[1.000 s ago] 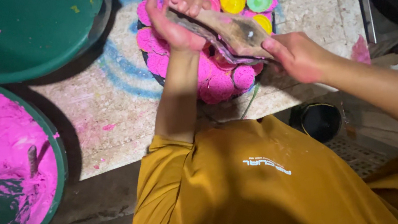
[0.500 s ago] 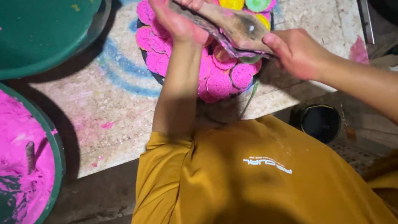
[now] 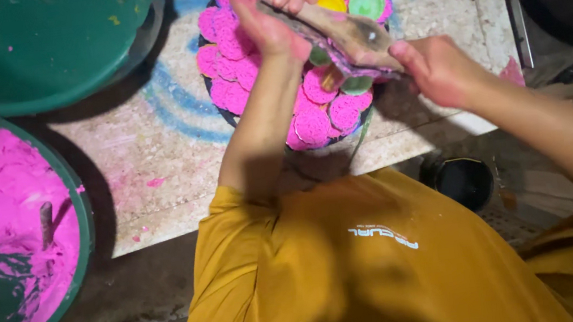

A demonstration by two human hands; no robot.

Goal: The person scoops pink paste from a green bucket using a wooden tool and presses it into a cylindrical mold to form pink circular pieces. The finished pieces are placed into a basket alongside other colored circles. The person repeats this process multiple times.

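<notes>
Item: wooden mould [image 3: 348, 40], long axis slanting from upper left to lower right above the round tray [image 3: 222, 107] of pink cakes [image 3: 315, 125]. Left hand [image 3: 268, 14] closed on its upper end; right hand [image 3: 439, 69] closed on its lower end. Surface: speckled stone bench [image 3: 141, 164]. Room: green tub [image 3: 82, 244] of pink paste at left.

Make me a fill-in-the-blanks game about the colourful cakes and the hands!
1. Both hands, the left hand and the right hand, grip one ____ mould.
2. Most little cakes on the tray are ____.
3. The big tub at the left holds pink ____.

Missing words: wooden; pink; dough
</notes>
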